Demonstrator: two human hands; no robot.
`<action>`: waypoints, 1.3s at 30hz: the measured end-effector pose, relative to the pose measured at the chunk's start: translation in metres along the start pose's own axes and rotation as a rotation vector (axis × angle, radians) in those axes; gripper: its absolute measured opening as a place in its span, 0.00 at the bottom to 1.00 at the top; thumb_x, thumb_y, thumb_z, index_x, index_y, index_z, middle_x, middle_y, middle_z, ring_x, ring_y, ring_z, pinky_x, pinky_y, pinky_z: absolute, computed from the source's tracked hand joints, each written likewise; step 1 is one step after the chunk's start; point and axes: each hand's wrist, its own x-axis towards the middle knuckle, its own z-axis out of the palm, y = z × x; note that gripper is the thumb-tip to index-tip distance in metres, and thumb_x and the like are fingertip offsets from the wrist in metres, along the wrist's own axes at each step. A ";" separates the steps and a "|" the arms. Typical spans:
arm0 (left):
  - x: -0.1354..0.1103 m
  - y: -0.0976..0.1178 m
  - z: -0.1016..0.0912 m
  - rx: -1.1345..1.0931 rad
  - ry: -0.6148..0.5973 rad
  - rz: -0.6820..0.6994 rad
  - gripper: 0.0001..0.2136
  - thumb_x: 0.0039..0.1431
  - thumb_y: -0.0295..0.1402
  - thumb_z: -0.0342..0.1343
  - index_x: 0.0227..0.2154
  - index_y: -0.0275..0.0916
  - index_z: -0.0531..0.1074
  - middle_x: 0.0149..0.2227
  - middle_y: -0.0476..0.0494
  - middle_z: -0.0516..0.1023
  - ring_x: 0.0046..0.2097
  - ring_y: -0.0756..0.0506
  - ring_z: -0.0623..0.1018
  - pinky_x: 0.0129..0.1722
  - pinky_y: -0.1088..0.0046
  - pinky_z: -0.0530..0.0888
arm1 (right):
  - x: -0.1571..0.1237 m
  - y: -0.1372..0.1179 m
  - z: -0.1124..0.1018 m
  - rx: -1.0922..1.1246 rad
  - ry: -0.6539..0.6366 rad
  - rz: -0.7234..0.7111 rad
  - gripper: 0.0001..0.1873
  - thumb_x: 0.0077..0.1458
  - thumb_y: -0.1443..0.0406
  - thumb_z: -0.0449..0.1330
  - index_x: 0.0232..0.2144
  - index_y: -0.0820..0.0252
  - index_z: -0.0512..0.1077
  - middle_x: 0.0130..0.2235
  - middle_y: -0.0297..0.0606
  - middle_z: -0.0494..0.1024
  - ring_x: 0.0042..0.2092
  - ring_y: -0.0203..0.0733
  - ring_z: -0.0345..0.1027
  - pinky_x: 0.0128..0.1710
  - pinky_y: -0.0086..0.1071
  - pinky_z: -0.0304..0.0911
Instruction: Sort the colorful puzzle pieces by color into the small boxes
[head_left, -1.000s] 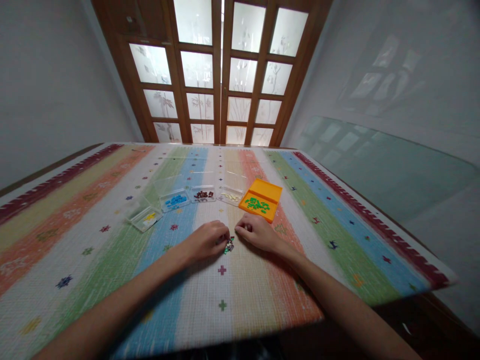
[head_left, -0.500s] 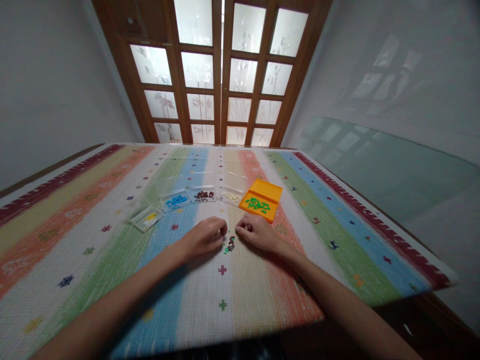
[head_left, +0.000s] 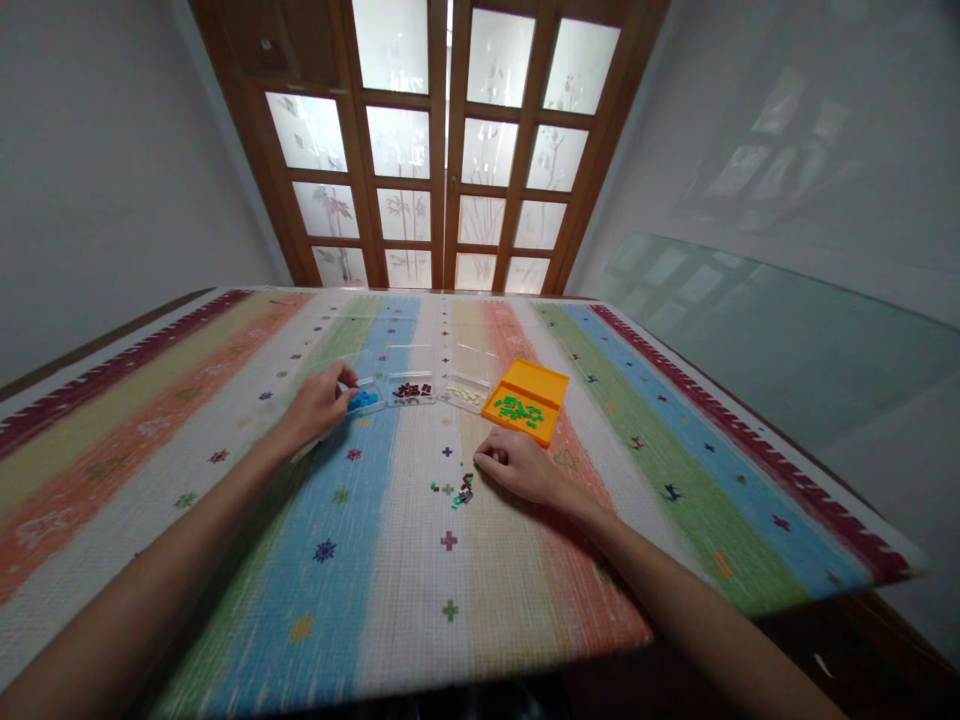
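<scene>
At the left edge of the clear box of blue bricks (head_left: pixel 363 400), my left hand (head_left: pixel 319 400) has its fingertips over the pieces, thumb and fingers a little apart. My right hand (head_left: pixel 517 465) rests on the cloth with its fingers curled in a pinch; whatever they hold, if anything, is hidden. Just left of it lies a small cluster of brown and green bricks (head_left: pixel 465 490). One tiny green and dark piece (head_left: pixel 434 487) lies apart from the cluster. My left hand and wrist hide most of the box that holds yellow pieces.
Beyond my hands, a clear box of brown bricks (head_left: pixel 412 390) and one of cream bricks (head_left: pixel 466 395) stand side by side. An open orange box (head_left: pixel 551 412) holds green bricks. Everything is on a striped tablecloth (head_left: pixel 397 600); its near edge drops off in front of me.
My left hand has moved left and away from me, from the brick cluster to the blue bricks. A small green and dark piece now shows where it was. My right hand has barely moved.
</scene>
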 end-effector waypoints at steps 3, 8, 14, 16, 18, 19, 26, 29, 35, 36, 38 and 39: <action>0.002 -0.009 0.005 0.023 0.008 -0.015 0.05 0.56 0.31 0.54 0.36 0.40 0.69 0.31 0.47 0.77 0.33 0.43 0.77 0.39 0.66 0.73 | 0.000 0.000 -0.001 0.008 0.004 -0.001 0.08 0.58 0.69 0.59 0.30 0.62 0.77 0.31 0.38 0.76 0.31 0.38 0.66 0.33 0.31 0.58; 0.003 -0.017 0.013 0.029 0.021 -0.002 0.08 0.59 0.30 0.50 0.39 0.39 0.72 0.37 0.41 0.81 0.39 0.40 0.79 0.45 0.62 0.75 | 0.000 0.000 -0.001 0.016 0.000 0.001 0.07 0.58 0.69 0.59 0.30 0.62 0.78 0.31 0.38 0.76 0.32 0.37 0.67 0.33 0.31 0.58; -0.002 -0.007 0.013 0.007 0.063 0.074 0.11 0.59 0.29 0.48 0.40 0.39 0.75 0.34 0.43 0.80 0.34 0.43 0.78 0.44 0.63 0.75 | 0.000 0.000 0.000 0.024 0.008 -0.008 0.07 0.58 0.70 0.59 0.31 0.63 0.78 0.32 0.39 0.77 0.32 0.38 0.67 0.34 0.31 0.59; -0.007 0.006 0.014 -0.026 0.056 0.126 0.10 0.60 0.31 0.50 0.40 0.39 0.75 0.32 0.45 0.79 0.31 0.45 0.76 0.42 0.65 0.74 | 0.000 0.001 0.000 0.028 0.018 -0.013 0.07 0.58 0.70 0.59 0.32 0.63 0.78 0.33 0.39 0.77 0.33 0.38 0.68 0.35 0.31 0.60; -0.016 0.025 0.017 -0.086 0.014 0.204 0.10 0.61 0.33 0.51 0.41 0.39 0.75 0.33 0.46 0.78 0.30 0.46 0.75 0.40 0.67 0.74 | 0.000 0.003 0.002 0.030 0.031 -0.014 0.07 0.57 0.71 0.59 0.34 0.63 0.78 0.34 0.39 0.78 0.34 0.39 0.68 0.36 0.31 0.61; -0.021 0.035 0.019 -0.120 -0.017 0.252 0.10 0.61 0.33 0.51 0.41 0.39 0.74 0.34 0.46 0.79 0.29 0.47 0.74 0.39 0.68 0.73 | 0.000 0.003 0.002 0.032 0.040 -0.014 0.08 0.56 0.73 0.59 0.35 0.63 0.78 0.34 0.39 0.78 0.35 0.39 0.69 0.37 0.32 0.61; -0.062 0.099 0.038 -0.243 -0.379 0.587 0.08 0.63 0.28 0.51 0.41 0.39 0.75 0.38 0.44 0.77 0.38 0.47 0.76 0.42 0.70 0.73 | 0.000 0.005 0.001 0.052 0.056 -0.014 0.10 0.52 0.75 0.59 0.35 0.62 0.78 0.33 0.37 0.77 0.33 0.37 0.67 0.36 0.31 0.61; -0.070 0.105 0.040 -0.218 -0.440 0.598 0.09 0.59 0.25 0.53 0.40 0.38 0.75 0.39 0.43 0.75 0.41 0.45 0.76 0.44 0.69 0.72 | -0.001 0.002 -0.002 0.068 0.035 -0.028 0.10 0.51 0.75 0.61 0.35 0.63 0.79 0.31 0.34 0.74 0.31 0.36 0.64 0.33 0.30 0.60; -0.078 0.094 0.044 -0.189 -0.452 0.527 0.09 0.55 0.25 0.53 0.36 0.39 0.77 0.39 0.43 0.73 0.41 0.45 0.74 0.44 0.69 0.72 | -0.005 -0.005 -0.003 0.082 -0.056 -0.119 0.14 0.51 0.75 0.61 0.39 0.60 0.81 0.33 0.33 0.70 0.31 0.34 0.63 0.32 0.28 0.59; -0.079 0.093 0.045 -0.197 -0.452 0.516 0.09 0.56 0.25 0.53 0.36 0.38 0.77 0.38 0.43 0.73 0.41 0.45 0.74 0.44 0.68 0.72 | -0.006 -0.005 -0.002 0.081 -0.065 -0.140 0.14 0.52 0.74 0.61 0.39 0.59 0.81 0.33 0.34 0.69 0.31 0.34 0.63 0.32 0.28 0.59; -0.080 0.090 0.047 -0.219 -0.446 0.498 0.08 0.59 0.27 0.52 0.36 0.38 0.77 0.38 0.42 0.73 0.41 0.45 0.74 0.44 0.68 0.72 | -0.007 -0.005 -0.001 0.061 -0.076 -0.177 0.15 0.54 0.74 0.60 0.41 0.57 0.82 0.34 0.34 0.70 0.33 0.35 0.64 0.35 0.29 0.60; -0.081 0.089 0.048 -0.232 -0.443 0.491 0.08 0.60 0.27 0.52 0.36 0.38 0.77 0.38 0.42 0.73 0.40 0.44 0.74 0.44 0.67 0.72 | -0.007 -0.005 0.000 0.043 -0.083 -0.191 0.15 0.54 0.74 0.60 0.41 0.57 0.82 0.35 0.35 0.70 0.34 0.36 0.65 0.36 0.30 0.60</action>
